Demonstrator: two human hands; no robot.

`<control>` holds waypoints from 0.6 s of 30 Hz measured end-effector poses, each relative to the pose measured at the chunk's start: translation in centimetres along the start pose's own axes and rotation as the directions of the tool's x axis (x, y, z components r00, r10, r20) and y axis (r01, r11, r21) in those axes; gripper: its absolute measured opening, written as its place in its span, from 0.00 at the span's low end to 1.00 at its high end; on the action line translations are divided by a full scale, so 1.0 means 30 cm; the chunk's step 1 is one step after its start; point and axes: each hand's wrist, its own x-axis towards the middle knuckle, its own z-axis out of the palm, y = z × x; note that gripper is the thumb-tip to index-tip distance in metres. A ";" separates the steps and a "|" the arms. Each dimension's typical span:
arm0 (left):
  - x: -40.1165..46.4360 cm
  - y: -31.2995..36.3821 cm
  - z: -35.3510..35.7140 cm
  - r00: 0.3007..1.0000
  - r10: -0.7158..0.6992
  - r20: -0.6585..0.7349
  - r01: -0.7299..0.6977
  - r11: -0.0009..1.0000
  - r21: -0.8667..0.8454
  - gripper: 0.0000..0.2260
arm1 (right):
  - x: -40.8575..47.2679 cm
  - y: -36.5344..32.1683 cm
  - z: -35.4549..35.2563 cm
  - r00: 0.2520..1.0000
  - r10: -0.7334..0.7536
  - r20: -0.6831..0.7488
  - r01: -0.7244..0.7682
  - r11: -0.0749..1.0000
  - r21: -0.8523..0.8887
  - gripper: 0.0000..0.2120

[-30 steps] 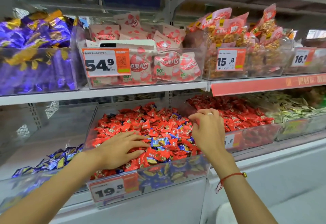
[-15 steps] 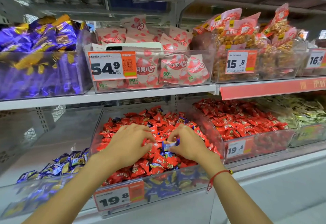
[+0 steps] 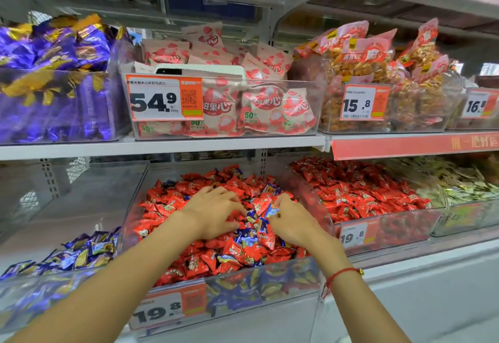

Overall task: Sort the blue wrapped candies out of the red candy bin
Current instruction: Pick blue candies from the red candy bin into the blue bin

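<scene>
Blue wrapper is showing between our right fingertips (image 3: 280,203): we are pinching one blue candy (image 3: 271,210) with the right hand (image 3: 293,221), fingers curled tight on it, just above the pile near the middle of the red candy bin (image 3: 259,286). Our left hand (image 3: 213,211) is lying on the red candies (image 3: 172,202) beside it, fingers spread and slightly bent, pressing into the heap and gripping nothing we can make out. More blue candies (image 3: 247,234) are peeking out between our two hands and along the bin's front edge. We are wearing a red string bracelet (image 3: 341,273) on the right wrist. Against the bin's left wall, another bin (image 3: 54,286) is holding blue candies along its front edge.
</scene>
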 end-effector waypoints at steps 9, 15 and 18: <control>-0.102 -0.008 0.000 0.998 -0.051 0.036 0.056 0.986 -0.155 0.15 | 0.010 -0.049 0.062 0.997 0.066 -0.047 -0.076 0.962 -0.263 0.20; -0.076 0.059 -0.018 0.974 -0.088 -0.208 0.031 0.964 -0.266 0.08 | 0.020 0.009 0.022 0.991 0.022 -0.131 0.009 0.971 0.238 0.13; -0.049 0.086 -0.012 0.998 -0.032 -0.046 0.021 0.977 -0.213 0.14 | 0.002 0.022 -0.023 0.981 -0.022 -0.192 0.102 0.901 0.421 0.12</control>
